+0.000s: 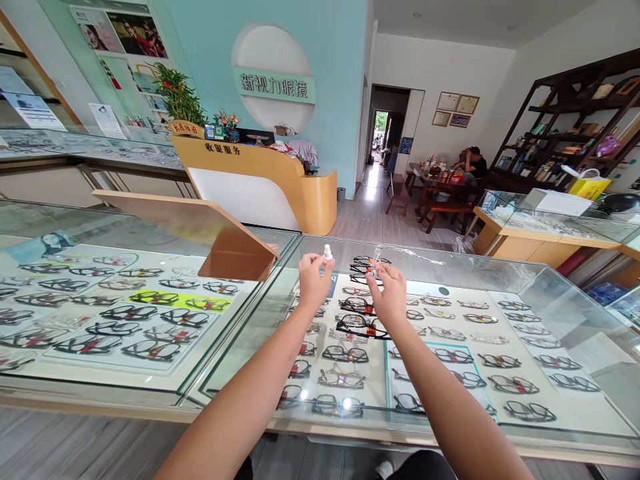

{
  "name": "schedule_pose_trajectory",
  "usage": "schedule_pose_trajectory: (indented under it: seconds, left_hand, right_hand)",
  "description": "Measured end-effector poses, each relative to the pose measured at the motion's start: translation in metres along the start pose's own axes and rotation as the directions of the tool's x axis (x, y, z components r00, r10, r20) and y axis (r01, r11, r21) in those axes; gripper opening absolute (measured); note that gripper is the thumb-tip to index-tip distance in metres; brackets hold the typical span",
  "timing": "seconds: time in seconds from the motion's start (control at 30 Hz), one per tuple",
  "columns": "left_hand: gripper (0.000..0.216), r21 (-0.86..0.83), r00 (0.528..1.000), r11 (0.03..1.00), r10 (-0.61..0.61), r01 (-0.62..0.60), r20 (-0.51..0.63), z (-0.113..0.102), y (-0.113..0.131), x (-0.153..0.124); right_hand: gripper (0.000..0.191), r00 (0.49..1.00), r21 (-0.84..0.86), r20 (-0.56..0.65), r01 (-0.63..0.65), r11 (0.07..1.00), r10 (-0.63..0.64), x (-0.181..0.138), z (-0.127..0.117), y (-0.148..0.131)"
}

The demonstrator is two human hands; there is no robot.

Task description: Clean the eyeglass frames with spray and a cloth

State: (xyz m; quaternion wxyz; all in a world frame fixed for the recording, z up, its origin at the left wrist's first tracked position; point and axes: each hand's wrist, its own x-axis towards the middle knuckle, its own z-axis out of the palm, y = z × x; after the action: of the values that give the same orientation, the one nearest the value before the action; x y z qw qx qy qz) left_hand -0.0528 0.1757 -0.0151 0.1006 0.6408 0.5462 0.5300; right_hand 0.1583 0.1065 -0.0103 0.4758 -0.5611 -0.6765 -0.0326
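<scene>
My left hand (313,277) is closed around a small white spray bottle (327,252), its nozzle pointing up above my fingers. To its right, my right hand (389,293) pinches what looks like clear-framed eyeglasses (383,251). A thin transparent part stretches away to the right; the far side is hard to make out against the glass. Both hands are above the glass display case (525,267), apart from each other. Just left of my right wrist lies a column of black eyeglasses (357,325) with orange-red tags; whether they rest on or under the glass I cannot tell.
A tilted wooden-framed mirror or stand (235,260) is on the left case. Rows of eyeglasses (345,379) lie inside the cases. Crumpled clear plastic (515,272) sits at the right. Beyond are a cashier counter (320,200) and a person (477,163) seated at a table.
</scene>
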Motion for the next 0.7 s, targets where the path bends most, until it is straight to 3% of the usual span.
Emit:
schedule_pose_trajectory:
  seconds: [0.07,0.33,0.57,0.7]
  left_hand:
    - [0.024,0.041,1.000,0.999,-0.009,0.009,0.012,0.003,0.001,-0.003]
    - [0.055,0.156,0.958,0.985,-0.111,0.071,0.265,0.008,0.002,-0.006]
    - [0.058,0.186,0.951,0.981,-0.115,0.063,0.287,0.011,-0.007,-0.004]
    - [0.060,0.113,0.972,0.993,-0.071,0.046,0.224,0.008,-0.006,-0.002]
  right_hand:
    - [0.046,1.000,0.003,0.006,-0.004,1.000,0.004,0.001,-0.001,-0.001]
    - [0.047,1.000,0.031,0.014,-0.020,0.999,0.019,0.001,-0.003,-0.006]
    - [0.047,0.999,0.053,0.017,-0.033,0.998,0.032,0.001,-0.003,-0.007]
    - [0.046,0.999,0.072,0.025,-0.028,0.997,0.026,0.002,-0.006,-0.010]
